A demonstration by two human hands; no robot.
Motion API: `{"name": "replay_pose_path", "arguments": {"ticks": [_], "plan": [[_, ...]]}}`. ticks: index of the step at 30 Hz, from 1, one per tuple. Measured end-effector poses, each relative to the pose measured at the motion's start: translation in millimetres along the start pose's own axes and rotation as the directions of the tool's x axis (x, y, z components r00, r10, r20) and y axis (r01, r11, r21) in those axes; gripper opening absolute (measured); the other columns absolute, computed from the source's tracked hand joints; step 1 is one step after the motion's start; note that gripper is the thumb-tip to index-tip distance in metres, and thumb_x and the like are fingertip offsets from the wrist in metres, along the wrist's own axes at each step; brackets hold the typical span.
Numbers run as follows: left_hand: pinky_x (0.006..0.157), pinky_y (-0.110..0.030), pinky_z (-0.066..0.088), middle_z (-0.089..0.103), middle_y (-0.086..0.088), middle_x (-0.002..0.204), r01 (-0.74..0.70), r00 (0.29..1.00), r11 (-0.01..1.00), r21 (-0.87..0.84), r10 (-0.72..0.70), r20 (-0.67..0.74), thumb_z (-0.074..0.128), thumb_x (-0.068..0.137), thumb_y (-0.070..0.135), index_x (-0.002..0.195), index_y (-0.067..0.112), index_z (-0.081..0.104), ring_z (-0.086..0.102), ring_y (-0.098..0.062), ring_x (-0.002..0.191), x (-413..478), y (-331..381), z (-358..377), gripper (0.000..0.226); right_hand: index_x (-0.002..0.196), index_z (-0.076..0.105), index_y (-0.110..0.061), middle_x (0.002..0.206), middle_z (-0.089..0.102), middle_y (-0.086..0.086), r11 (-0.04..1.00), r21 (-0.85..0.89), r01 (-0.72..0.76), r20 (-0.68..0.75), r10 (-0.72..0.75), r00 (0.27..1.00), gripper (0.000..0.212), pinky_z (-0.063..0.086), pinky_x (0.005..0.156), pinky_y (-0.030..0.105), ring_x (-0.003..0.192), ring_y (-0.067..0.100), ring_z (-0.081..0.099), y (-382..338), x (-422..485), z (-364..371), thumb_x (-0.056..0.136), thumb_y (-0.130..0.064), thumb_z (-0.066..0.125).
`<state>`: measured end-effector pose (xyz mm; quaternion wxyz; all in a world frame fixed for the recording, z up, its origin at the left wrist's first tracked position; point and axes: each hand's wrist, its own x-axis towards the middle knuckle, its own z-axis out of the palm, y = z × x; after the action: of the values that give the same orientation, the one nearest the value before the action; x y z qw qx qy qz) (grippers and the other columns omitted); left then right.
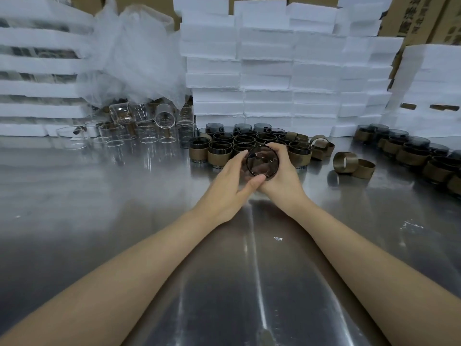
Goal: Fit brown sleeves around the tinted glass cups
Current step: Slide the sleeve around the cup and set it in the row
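A tinted glass cup [262, 162] is held above the metal table [124, 221], its round mouth or base tilted toward me. My left hand [232, 183] grips it from the left, thumb along its near edge. My right hand [284, 171] wraps around its right side with fingers curled over the top. Whether a sleeve is on this cup is hidden by my fingers. Behind my hands stands a cluster of tinted cups [239, 141], the front ones wearing brown sleeves [219, 157]. Loose brown sleeves [345, 162] lie to the right.
Clear glass cups [147, 131] are gathered at the back left under crumpled plastic wrap [134, 53]. Stacks of white foam blocks [274, 71] form a wall at the back. More sleeved tinted cups [411, 153] line the right edge. Cardboard boxes [419, 18] stand behind.
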<state>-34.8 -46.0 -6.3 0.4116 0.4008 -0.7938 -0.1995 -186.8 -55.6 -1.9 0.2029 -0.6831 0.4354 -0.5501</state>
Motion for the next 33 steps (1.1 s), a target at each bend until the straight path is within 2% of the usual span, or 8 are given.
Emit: {"name": "replay_pose_path", "arguments": {"ticks": [5,10,14,17,20,27,31,33], "plan": [[0.108,-0.033,0.045,0.059,-0.004,0.134,0.112,0.987,0.896,-0.429,-0.149,-0.054,0.070,0.088,0.012,0.146,0.010,0.043,0.060,-0.011,0.120,2.3,4.6,-4.1,0.064,0.104,0.042,-0.044,0.098,0.059,-0.020,0.998,0.059,-0.038,0.006,0.038,0.999,0.064,0.047,0.075,0.012,0.086,-0.010,0.058,-4.6,1.1,2.5,0.047,-0.043,0.072],[0.089,-0.012,0.048,0.067,0.007,0.115,0.158,0.969,0.832,-0.532,-0.235,-0.080,0.070,0.085,0.000,0.139,0.004,0.050,0.064,0.007,0.101,4.6,1.7,-6.7,0.057,0.101,0.043,-0.042,0.095,0.061,-0.020,0.996,0.079,-0.038,0.024,0.037,0.999,0.062,0.053,0.080,0.028,0.089,0.000,0.062,-2.1,1.3,1.2,0.050,-0.034,0.077],[0.097,-0.025,0.050,0.070,0.002,0.112,0.142,0.956,0.810,-0.569,-0.261,-0.132,0.067,0.088,0.002,0.126,0.013,0.062,0.065,-0.001,0.099,6.9,1.3,-9.4,0.040,0.097,0.043,-0.041,0.094,0.064,-0.017,0.996,0.076,-0.043,0.037,0.040,0.998,0.060,0.056,0.078,0.041,0.091,0.012,0.066,-2.5,3.2,1.2,0.052,-0.025,0.080],[0.103,-0.043,0.049,0.070,-0.013,0.114,0.150,0.947,0.776,-0.612,-0.291,-0.137,0.062,0.092,0.004,0.117,0.008,0.066,0.065,-0.026,0.110,7.4,0.7,-10.3,0.025,0.092,0.045,-0.042,0.094,0.068,-0.010,0.990,0.128,-0.057,0.084,0.047,0.995,0.057,0.054,0.073,0.038,0.092,0.019,0.070,-1.9,5.0,1.4,0.056,-0.015,0.079],[0.102,-0.047,0.049,0.068,-0.019,0.110,0.142,0.945,0.748,-0.649,-0.298,-0.137,0.059,0.095,0.009,0.101,0.013,0.066,0.062,-0.037,0.111,7.0,1.0,-10.4,0.010,0.095,0.045,-0.033,0.092,0.070,-0.010,0.986,0.159,-0.049,0.118,0.030,0.993,0.056,0.054,0.076,0.036,0.090,0.020,0.071,-2.1,5.6,-0.4,0.058,-0.008,0.079],[0.088,-0.035,0.052,0.067,-0.009,0.098,0.218,0.939,0.666,-0.714,-0.343,-0.033,0.059,0.096,0.022,0.090,0.017,0.057,0.064,-0.024,0.095,7.8,-1.5,-12.4,0.008,0.096,0.045,-0.030,0.084,0.065,-0.028,0.999,0.042,0.011,0.181,-0.018,0.983,0.063,0.048,0.075,0.016,0.079,-0.005,0.063,-4.6,4.7,-2.4,0.061,0.008,0.080],[0.081,-0.029,0.054,0.066,-0.009,0.097,0.258,0.927,0.629,-0.734,-0.375,0.004,0.065,0.092,0.029,0.095,0.014,0.053,0.065,-0.023,0.097,8.4,-3.8,-11.4,0.019,0.108,0.051,-0.033,0.100,0.065,-0.013,0.996,-0.019,0.086,0.222,-0.080,0.972,0.070,0.051,0.079,0.020,0.087,0.001,0.062,-9.6,3.5,-6.6,0.061,0.012,0.077],[0.090,-0.036,0.053,0.065,-0.012,0.103,0.273,0.923,0.630,-0.727,-0.386,0.013,0.072,0.081,0.037,0.103,0.013,0.050,0.064,-0.023,0.099,7.9,-4.2,-10.4,0.040,0.114,0.054,-0.024,0.109,0.063,-0.007,0.991,-0.027,0.134,0.257,-0.123,0.959,0.067,0.049,0.080,0.019,0.091,0.000,0.061,-13.4,2.6,-8.6,0.061,0.012,0.074]]}}
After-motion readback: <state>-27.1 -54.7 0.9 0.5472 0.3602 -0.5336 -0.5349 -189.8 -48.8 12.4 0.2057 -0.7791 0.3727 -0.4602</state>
